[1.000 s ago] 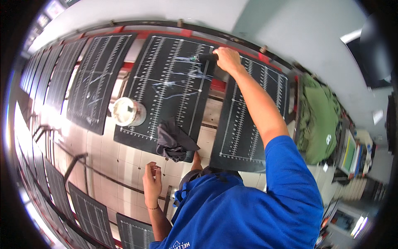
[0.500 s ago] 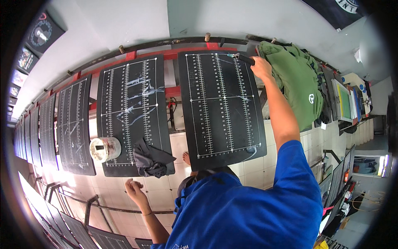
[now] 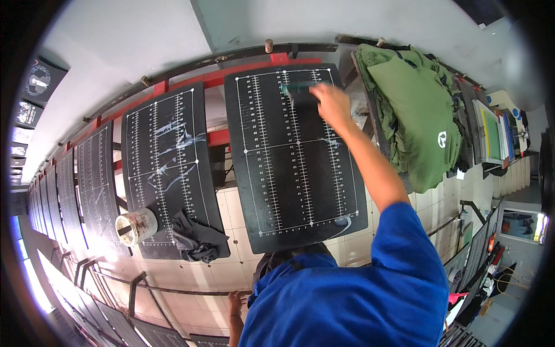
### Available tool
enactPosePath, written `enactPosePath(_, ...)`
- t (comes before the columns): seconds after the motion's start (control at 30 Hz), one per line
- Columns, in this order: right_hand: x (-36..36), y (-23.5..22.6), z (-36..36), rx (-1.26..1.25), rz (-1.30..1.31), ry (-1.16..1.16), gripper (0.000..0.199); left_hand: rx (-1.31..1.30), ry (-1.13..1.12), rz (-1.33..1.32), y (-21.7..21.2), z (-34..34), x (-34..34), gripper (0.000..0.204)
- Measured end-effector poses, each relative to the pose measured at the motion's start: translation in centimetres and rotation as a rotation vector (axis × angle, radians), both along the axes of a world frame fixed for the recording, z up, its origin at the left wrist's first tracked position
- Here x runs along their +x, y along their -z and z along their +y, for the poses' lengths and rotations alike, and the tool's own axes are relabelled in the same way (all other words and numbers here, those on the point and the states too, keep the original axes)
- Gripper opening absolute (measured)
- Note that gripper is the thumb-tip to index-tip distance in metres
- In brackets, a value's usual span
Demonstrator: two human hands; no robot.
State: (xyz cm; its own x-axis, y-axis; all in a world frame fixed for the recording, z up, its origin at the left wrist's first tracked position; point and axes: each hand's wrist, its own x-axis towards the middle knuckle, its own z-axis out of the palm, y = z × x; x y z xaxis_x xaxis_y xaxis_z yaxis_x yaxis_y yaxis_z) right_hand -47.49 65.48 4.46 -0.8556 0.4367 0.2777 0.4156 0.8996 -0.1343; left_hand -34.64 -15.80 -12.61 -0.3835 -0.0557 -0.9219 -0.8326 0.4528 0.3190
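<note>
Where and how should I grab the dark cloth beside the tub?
Probably take the cloth by its bunched folds at the near edge of the board, from above on the near side: they look thick and raised, while its right-hand corner spreads flatter, leaving less to pinch.

A small hand tool with a dark handle and a teal-green head point(image 3: 298, 89), blurred, is above centre in the frame, roughly level, its head toward the left; whether it touches the surface beneath is unclear. Under it, the flat black rectangular board with rounded corners and white ruled scales point(image 3: 277, 173) fills the centre, tilted slightly, with a whitish smear at its lower right corner and faint streaks right of its middle.
</note>
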Motion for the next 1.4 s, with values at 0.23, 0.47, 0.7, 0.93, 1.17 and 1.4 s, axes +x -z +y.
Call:
enactPosePath(0.23, 20.9, -2.7, -20.1, -0.251, -0.225, 0.053, 0.070, 0.088, -0.051, 0.061, 0.5, 7.8, -1.5, 0.032)
enactPosePath(0.47, 11.0, -1.6, -8.5, -0.077, -0.057, 0.073, 0.058, 0.048, 0.080, 0.071, -1.4, 10.1, -3.5, 0.032)
enactPosePath(0.7, -2.4, -1.1, 6.3, 0.037, -0.053, 0.091, 0.019, -0.045, 0.127, 0.135, -4.1, 8.0, -6.1, 0.028)
enactPosePath(0.93, 0.7, -0.2, 4.7, 0.021, 0.030, -0.003, 0.031, -0.082, 0.222, 0.037, -3.0, 6.9, -7.5, 0.031)
enactPosePath(1.17, 15.6, -2.0, -14.8, -0.112, -0.024, -0.087, 0.035, -0.041, 0.462, 0.027, 1.0, 6.7, -14.4, 0.033)
enactPosePath(1.4, 22.2, -1.8, -28.6, -0.098, -0.156, -0.006, 0.044, 0.145, 0.567, 0.049, 3.5, 4.8, -23.4, 0.032)
